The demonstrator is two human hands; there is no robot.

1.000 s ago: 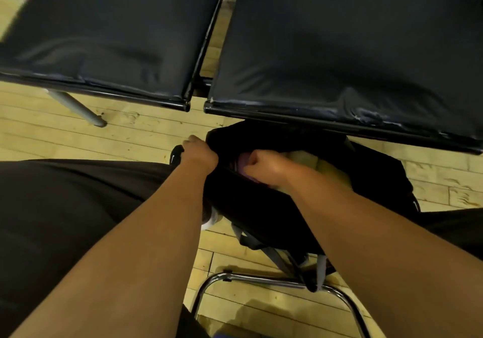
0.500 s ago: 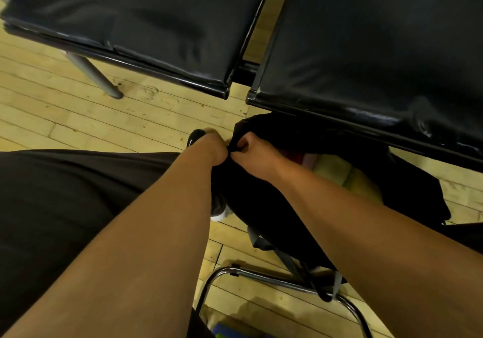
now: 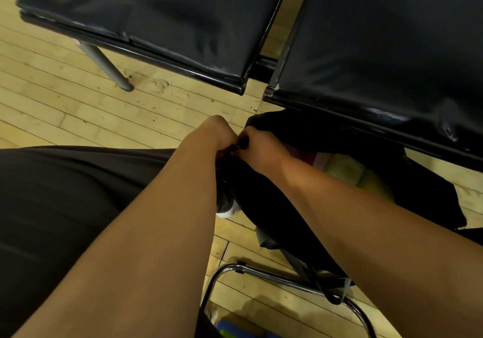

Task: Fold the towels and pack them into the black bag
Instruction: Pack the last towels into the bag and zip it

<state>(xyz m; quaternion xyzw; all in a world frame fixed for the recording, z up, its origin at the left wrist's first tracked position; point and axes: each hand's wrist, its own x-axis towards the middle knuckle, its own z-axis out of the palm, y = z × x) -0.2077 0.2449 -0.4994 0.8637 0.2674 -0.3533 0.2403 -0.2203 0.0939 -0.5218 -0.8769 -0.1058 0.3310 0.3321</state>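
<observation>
Whereas buried among the folded pastel pink and yellow-green towels point(image 3: 347, 166) a second ago, now brings the right hand point(image 3: 257, 144) back to the near-left end of the soft black fabric bag point(image 3: 274, 207) on the pale wooden plank floor point(image 3: 65, 97), touching the left hand point(image 3: 217, 135). Suggests packing finished and zipping about to start. Clenches the left hand on the bag's edge, fingers hidden. Pinches a small dark zip pull point(image 3: 241, 146), probably, between right thumb and fingers. Leaves the towels showing inside the open mouth, right of both hands.
</observation>
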